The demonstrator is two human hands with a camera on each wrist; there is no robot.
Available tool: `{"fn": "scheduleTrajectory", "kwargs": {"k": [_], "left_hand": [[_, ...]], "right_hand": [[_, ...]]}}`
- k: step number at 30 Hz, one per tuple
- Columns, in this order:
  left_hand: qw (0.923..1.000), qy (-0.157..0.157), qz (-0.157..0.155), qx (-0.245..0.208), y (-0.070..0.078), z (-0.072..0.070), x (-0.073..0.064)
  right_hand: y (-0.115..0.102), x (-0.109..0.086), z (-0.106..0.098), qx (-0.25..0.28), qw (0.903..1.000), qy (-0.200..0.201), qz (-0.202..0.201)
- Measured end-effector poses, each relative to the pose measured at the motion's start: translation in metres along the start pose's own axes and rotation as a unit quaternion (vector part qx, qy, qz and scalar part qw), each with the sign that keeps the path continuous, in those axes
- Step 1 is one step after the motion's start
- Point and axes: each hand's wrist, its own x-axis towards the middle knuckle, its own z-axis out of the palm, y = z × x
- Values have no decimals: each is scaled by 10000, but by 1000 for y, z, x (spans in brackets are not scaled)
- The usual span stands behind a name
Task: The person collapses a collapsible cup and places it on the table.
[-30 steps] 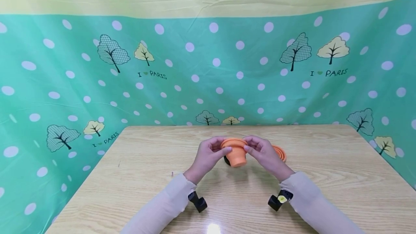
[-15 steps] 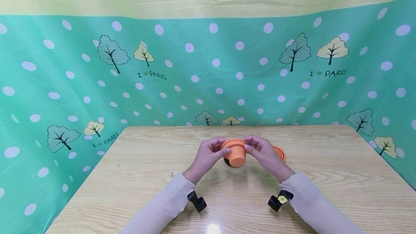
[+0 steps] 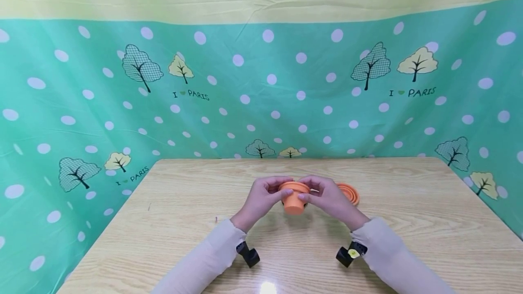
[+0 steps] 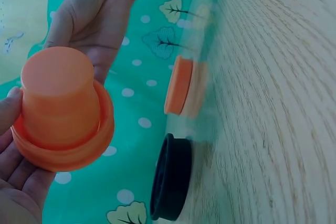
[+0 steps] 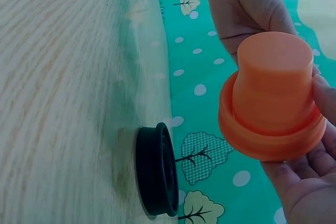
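An orange collapsible cup (image 3: 294,203), pulled out to stepped walls, is held between both hands above the table, rim up and base down in the head view. My left hand (image 3: 263,198) grips its rim from the left, thumb on the near wall. My right hand (image 3: 324,198) pinches the opposite side, thumb on the front. Beneath the cup a black collapsed cup (image 4: 172,179) rests on the table, mostly hidden in the head view. To the right of my right hand lies a flattened orange cup (image 3: 349,193) with ringed folds.
The light wooden table (image 3: 171,239) reaches back to a green dotted curtain (image 3: 269,99) with printed trees. A tiny dark mark (image 3: 216,219) shows on the tabletop left of the hands. Each wrist wears a black camera mount (image 3: 248,254).
Both hands and the held cup have come down slightly. The cup's base has swung a little to the left, and my right thumb has shifted inward on its wall.
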Motion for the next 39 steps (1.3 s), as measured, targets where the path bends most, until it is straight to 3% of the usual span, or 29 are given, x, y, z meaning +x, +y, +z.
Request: {"fn": "scheduleTrajectory", "kwargs": {"k": [4,11,18,29,34,39], "left_hand": [[9998,-53,19,-164,2,-2,-1],[9989,-418,-8,-190,3,-3,-2],[9999,-141,90,-12,5,-2,-3],[9999,41,65,125,1,0,-1],[9999,49,34,89,1,0,0],[9994,-256,-42,-241,2,0,-1]], "right_hand": [[-1,0,1,95,9999,61,-69],[-1,-1,-1,373,9987,241,-268],[2,-2,0,356,9991,50,-204],[3,0,4,-45,9980,222,-586],[2,0,5,38,9968,523,-597],[2,1,4,178,9935,964,-578]]}}
